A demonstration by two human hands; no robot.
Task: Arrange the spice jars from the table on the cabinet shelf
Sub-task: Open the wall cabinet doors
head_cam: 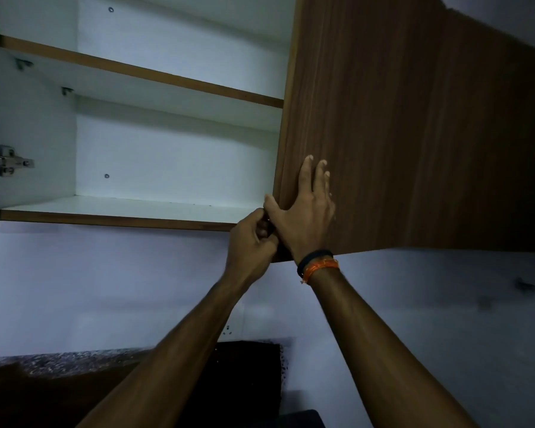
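A wall cabinet stands open on its left half, with a white lower shelf (121, 206) and a white upper shelf (142, 74), both bare. The brown wooden right door (399, 118) is closed. My right hand (303, 208) lies flat on that door near its lower left corner, fingers spread and thumb hooked over the door's edge. My left hand (250, 242) is curled tight at the same bottom corner, its fingers closed on the door's lower edge. No spice jar is in view.
A metal hinge (7, 162) sits on the cabinet's left inner wall. Below the cabinet is a pale wall (105, 288), then a speckled dark countertop (59, 362) with a dark slab (247, 366) behind my forearms.
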